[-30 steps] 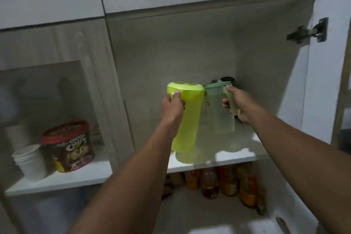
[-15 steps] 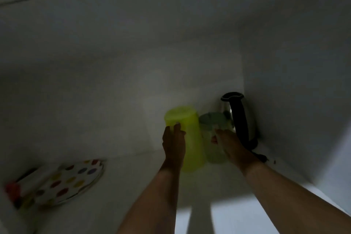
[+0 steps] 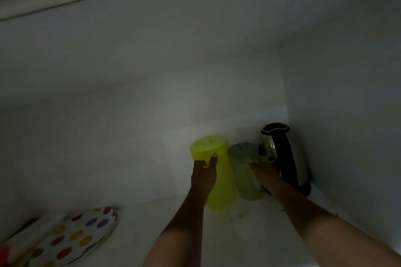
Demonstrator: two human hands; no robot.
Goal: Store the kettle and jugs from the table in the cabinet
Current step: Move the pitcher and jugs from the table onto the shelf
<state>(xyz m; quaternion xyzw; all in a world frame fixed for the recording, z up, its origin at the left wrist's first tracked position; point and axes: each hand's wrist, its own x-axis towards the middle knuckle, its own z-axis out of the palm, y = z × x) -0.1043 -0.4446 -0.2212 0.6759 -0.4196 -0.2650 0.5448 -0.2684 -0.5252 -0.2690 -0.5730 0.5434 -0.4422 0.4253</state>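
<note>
The kettle stands upright in the far right corner of a dim cabinet shelf, its steel body close against the right side wall and its black handle facing the viewer. Everything else sits to the left of it.

Just left of the kettle, touching or very nearly touching it, stands a pale green jug with a darker green lid. The right hand lies against the side of this jug that faces the kettle, fingers stretched forward along it toward the lid. The jug's handle is hidden behind the hand, so whether the fingers are wrapped round it or only resting flat on the jug cannot be told in this poor light.

Left of the green jug, touching it along its side, stands a bright yellow-green jug with its lid on, upright on the shelf. The left hand is against its near side, thumb raised toward the lid rim and the fingers curled loosely round the left edge; the grip looks light and partly open, though how firmly it holds is unclear.

Well to the left of the kettle, at the near edge of the shelf, lies a white plate with coloured dots, tilted and partly cut off by the edge of the view. Something red shows at the very corner beside it, too blurred to name.
</note>
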